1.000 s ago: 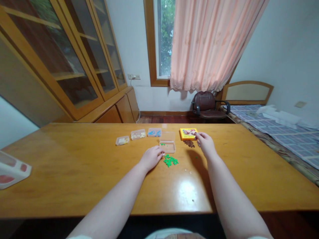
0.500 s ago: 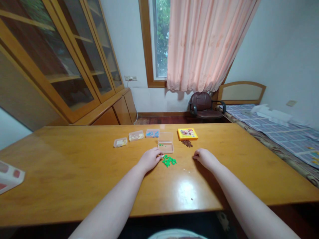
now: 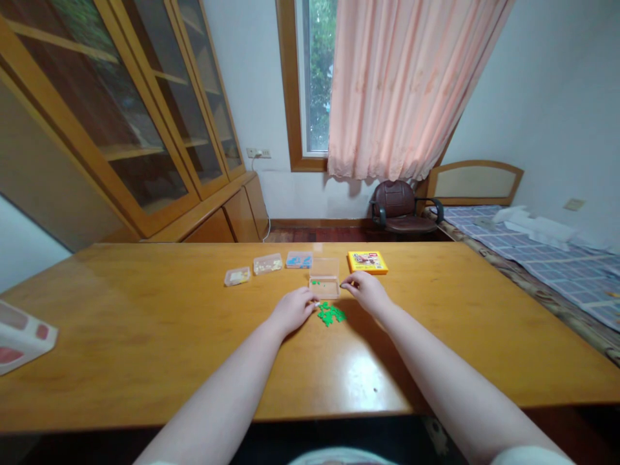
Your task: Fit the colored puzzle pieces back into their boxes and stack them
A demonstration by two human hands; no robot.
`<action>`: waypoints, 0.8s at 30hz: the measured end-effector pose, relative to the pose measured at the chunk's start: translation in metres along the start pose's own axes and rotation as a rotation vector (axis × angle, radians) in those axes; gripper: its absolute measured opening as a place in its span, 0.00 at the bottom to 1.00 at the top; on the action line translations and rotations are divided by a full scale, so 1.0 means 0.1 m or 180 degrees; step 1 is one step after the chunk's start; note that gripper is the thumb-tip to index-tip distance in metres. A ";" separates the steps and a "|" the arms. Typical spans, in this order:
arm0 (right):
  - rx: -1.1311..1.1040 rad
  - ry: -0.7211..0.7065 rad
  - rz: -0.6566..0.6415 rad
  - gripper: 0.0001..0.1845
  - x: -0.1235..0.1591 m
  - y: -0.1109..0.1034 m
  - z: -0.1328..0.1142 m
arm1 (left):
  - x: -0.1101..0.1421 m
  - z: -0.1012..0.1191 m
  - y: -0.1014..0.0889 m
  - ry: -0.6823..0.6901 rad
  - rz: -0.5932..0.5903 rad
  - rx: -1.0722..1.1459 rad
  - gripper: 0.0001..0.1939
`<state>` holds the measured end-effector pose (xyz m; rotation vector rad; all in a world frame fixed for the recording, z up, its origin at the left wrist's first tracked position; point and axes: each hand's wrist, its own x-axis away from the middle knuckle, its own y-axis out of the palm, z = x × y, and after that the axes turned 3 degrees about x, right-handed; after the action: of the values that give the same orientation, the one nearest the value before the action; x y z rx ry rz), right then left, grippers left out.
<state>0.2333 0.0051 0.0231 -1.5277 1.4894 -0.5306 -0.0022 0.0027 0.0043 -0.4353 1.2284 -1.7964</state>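
**At the open clear box [image 3: 324, 278]**

A glass-fronted cabinet [image 3: 111, 110], peach curtain [image 3: 402, 90], leather office chair [image 3: 400, 206] and bed [image 3: 547, 258] surround a long wooden table [image 3: 145, 336]. On it, three small plastic cases [image 3: 267, 263] sit left of the open clear box, with a yellow carton [image 3: 367, 262] behind to its right. A loose heap of green plastic pieces [image 3: 330, 315] lies just in front of the box. The left hand [image 3: 293, 311] curls beside the heap; the right hand [image 3: 368, 292] pinches thumb and fingers together at the box's right edge. Whether either holds a small piece, I cannot tell.
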 end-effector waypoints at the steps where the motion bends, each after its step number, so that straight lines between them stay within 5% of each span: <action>1: -0.0019 0.0017 0.0050 0.07 -0.04 0.04 -0.06 | 0.00 0.00 0.00 -0.0014 -0.0002 -0.0027 0.10; 10: 0.0399 -0.0243 -0.0730 0.08 0.12 0.15 -0.14 | 0.03 -0.04 0.06 0.0045 -0.0110 -0.0399 0.10; 24: 0.0674 -0.0664 -0.0809 0.11 0.18 0.34 -0.16 | -0.02 -0.02 0.12 0.0048 -0.0090 -0.0673 0.09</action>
<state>0.2050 -0.0122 -0.0021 -1.5599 1.0529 -0.6346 0.0027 0.0039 -0.0066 -0.5618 1.4358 -1.7024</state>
